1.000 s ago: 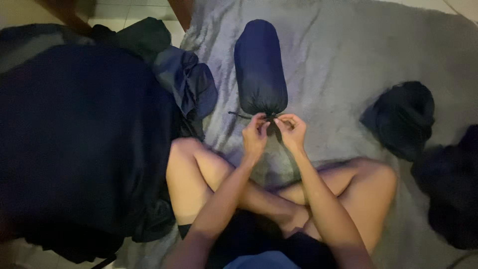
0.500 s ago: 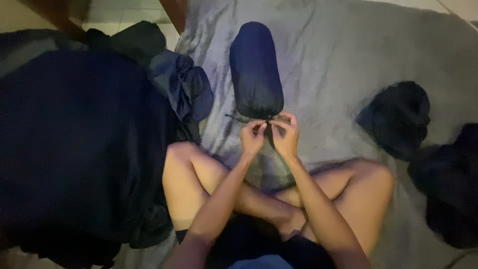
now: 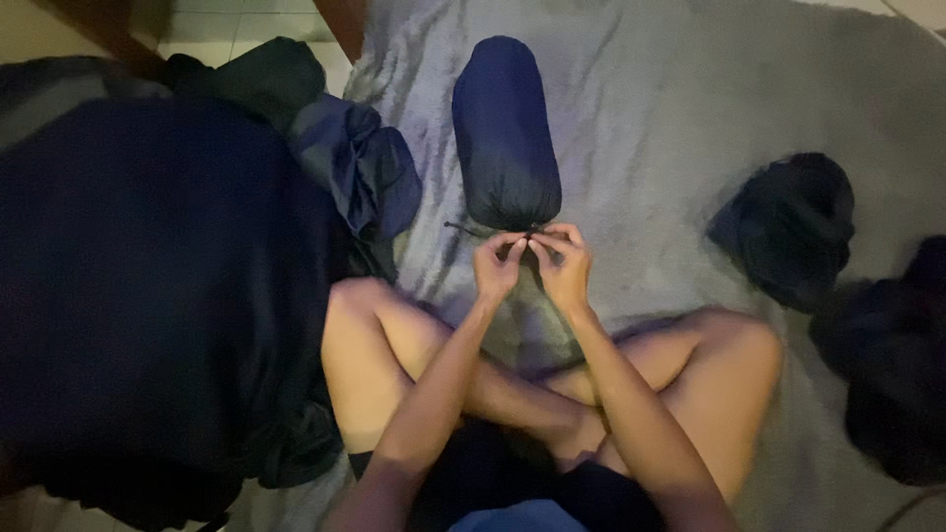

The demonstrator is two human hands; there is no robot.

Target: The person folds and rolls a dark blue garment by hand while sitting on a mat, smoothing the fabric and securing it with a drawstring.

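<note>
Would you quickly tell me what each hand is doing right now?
Left hand: closed, pinching the drawstring at the dark stuff sack mouth.
Right hand: closed, pinching the same cord.

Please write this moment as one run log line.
left hand: pinches drawstring | right hand: pinches bag mouth | stuff sack: lies on grey blanket

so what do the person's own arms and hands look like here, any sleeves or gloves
Both arms are bare from the bottom edge of the head view up to the fingers: no sleeves show. The left hand and the right hand wear no gloves, and no watch, band or ring can be made out in the dim light. The fingers are slim, with short nails that catch a little light. No marks are visible on the forearms.
</note>
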